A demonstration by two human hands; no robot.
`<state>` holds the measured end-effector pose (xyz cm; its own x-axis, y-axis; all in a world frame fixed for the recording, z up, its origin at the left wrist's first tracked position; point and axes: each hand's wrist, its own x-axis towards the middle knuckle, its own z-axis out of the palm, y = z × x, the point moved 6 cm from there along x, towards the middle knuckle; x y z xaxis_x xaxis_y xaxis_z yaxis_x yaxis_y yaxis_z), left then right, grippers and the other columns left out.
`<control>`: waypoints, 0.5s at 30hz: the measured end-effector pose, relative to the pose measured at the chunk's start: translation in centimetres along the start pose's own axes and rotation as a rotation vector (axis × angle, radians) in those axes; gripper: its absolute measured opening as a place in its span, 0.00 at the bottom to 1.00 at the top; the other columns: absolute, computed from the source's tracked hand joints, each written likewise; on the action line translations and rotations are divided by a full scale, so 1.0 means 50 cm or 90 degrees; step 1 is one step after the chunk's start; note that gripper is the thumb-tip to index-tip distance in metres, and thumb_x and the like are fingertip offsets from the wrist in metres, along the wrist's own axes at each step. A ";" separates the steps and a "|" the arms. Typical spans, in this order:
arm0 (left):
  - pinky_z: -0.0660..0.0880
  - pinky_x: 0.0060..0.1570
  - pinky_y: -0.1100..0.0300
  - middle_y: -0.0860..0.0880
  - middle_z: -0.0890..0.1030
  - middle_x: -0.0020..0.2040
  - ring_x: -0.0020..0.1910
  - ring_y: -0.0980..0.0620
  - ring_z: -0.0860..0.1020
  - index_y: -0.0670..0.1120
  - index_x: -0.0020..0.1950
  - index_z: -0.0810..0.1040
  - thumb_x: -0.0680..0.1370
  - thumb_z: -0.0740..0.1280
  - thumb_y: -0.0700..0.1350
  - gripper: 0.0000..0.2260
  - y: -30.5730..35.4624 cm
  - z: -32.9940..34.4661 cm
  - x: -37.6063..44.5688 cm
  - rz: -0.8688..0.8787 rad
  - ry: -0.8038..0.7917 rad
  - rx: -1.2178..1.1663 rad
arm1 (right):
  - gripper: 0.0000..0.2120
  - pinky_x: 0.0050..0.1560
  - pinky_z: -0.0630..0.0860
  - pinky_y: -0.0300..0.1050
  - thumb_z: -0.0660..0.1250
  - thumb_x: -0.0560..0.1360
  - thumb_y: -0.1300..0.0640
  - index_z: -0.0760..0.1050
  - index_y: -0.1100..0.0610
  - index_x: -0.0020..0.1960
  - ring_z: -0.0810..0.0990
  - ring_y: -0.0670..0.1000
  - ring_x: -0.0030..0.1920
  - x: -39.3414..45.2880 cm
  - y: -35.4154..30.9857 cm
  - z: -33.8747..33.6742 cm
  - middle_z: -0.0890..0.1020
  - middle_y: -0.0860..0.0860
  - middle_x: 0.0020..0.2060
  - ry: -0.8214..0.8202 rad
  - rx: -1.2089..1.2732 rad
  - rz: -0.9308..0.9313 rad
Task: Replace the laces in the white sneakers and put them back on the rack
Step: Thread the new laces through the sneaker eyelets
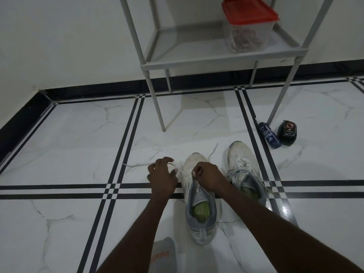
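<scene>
Fingers of right hand (208,177) pinch white lace (194,173) at near sneaker's (199,196) eyelets; left hand (162,175) curled round a white bundle just left of its toe. Second sneaker (244,170) sits just right, laced. Rack (216,56) legs stand beyond; open tile left. Two dark containers (277,134) near the right leg.

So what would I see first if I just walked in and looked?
Probably the two hands working on a white sneaker on the floor in the middle: the right hand pinches its lace, the left hand hovers beside it. Next, the bright red lid of the clear tub on the grey rack behind, and a second sneaker to the right.
</scene>
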<state>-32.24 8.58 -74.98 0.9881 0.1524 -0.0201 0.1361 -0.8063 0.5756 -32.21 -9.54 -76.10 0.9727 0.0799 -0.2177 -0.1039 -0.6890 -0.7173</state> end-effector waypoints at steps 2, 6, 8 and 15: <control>0.65 0.59 0.49 0.54 0.75 0.63 0.66 0.45 0.68 0.57 0.62 0.76 0.77 0.70 0.49 0.14 0.020 0.030 -0.010 0.061 -0.079 0.065 | 0.07 0.36 0.65 0.28 0.65 0.74 0.65 0.81 0.58 0.48 0.78 0.47 0.46 0.000 0.001 -0.004 0.83 0.50 0.46 0.001 -0.003 0.008; 0.66 0.59 0.50 0.57 0.80 0.54 0.58 0.52 0.74 0.55 0.52 0.80 0.78 0.68 0.56 0.07 0.016 0.052 -0.015 0.054 -0.090 0.029 | 0.07 0.35 0.65 0.24 0.67 0.75 0.65 0.81 0.57 0.49 0.77 0.46 0.44 0.005 0.006 -0.015 0.84 0.52 0.48 0.002 -0.019 0.010; 0.74 0.56 0.49 0.57 0.83 0.44 0.48 0.54 0.79 0.54 0.45 0.81 0.77 0.67 0.59 0.10 -0.001 0.048 -0.011 0.016 -0.085 -0.058 | 0.07 0.35 0.66 0.23 0.67 0.75 0.65 0.82 0.58 0.50 0.77 0.46 0.43 0.007 0.008 -0.025 0.84 0.53 0.47 0.012 -0.017 -0.003; 0.81 0.53 0.47 0.53 0.86 0.41 0.45 0.53 0.84 0.49 0.45 0.85 0.73 0.75 0.51 0.06 -0.017 0.044 -0.018 -0.074 -0.113 -0.299 | 0.09 0.52 0.73 0.40 0.65 0.76 0.66 0.84 0.61 0.46 0.81 0.53 0.51 0.006 0.009 -0.048 0.85 0.55 0.48 0.031 -0.016 0.004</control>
<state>-33.08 7.88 -77.28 0.9709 0.0927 -0.2206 0.2387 -0.4397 0.8658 -31.49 -11.59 -74.89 0.9809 0.0409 -0.1902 -0.1062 -0.7068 -0.6994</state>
